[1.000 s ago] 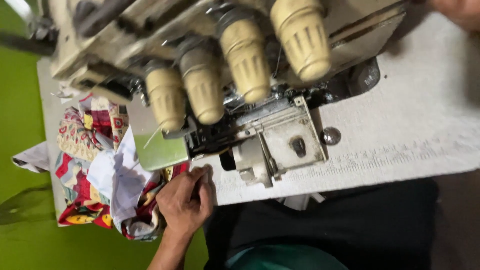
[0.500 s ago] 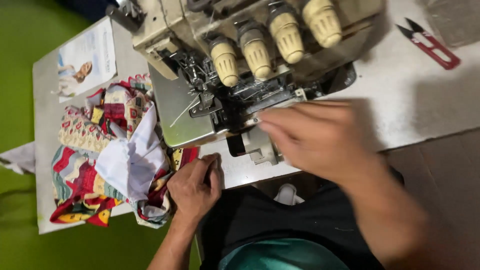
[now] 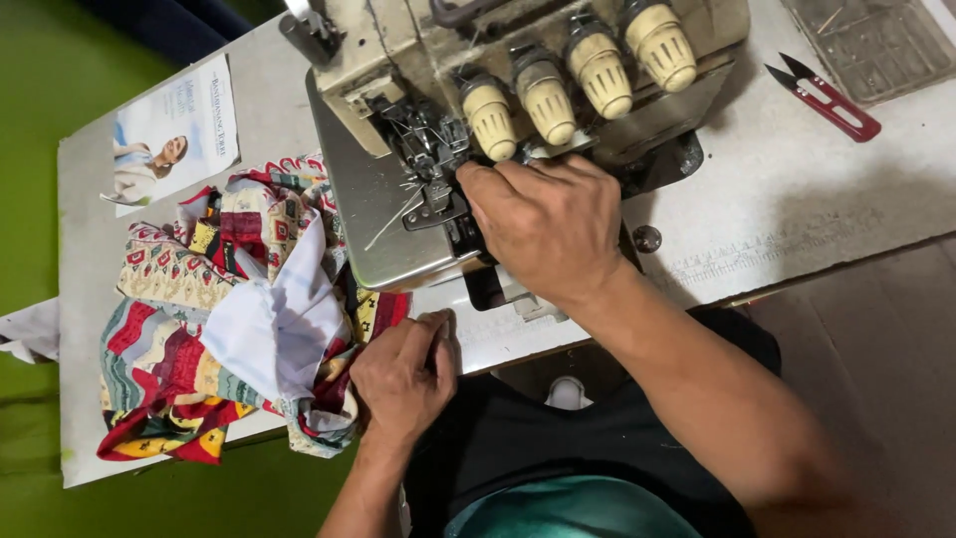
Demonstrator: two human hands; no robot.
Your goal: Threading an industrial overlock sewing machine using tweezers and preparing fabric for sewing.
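Note:
A beige overlock sewing machine with several cream tension knobs stands on the white table. My right hand rests over the machine's front, fingers curled at the needle and looper area; whether it grips anything is hidden. My left hand lies closed at the table's front edge, touching the edge of a bundle of colourful patterned fabric with a white lining piece on top.
Red-handled thread snips lie at the far right of the table beside a grey grid mat. A printed leaflet lies at the back left. Green floor shows to the left.
My right hand has come in from the right and settled on the machine's front near the needles. The view has shifted, and my left hand has stayed by the fabric.

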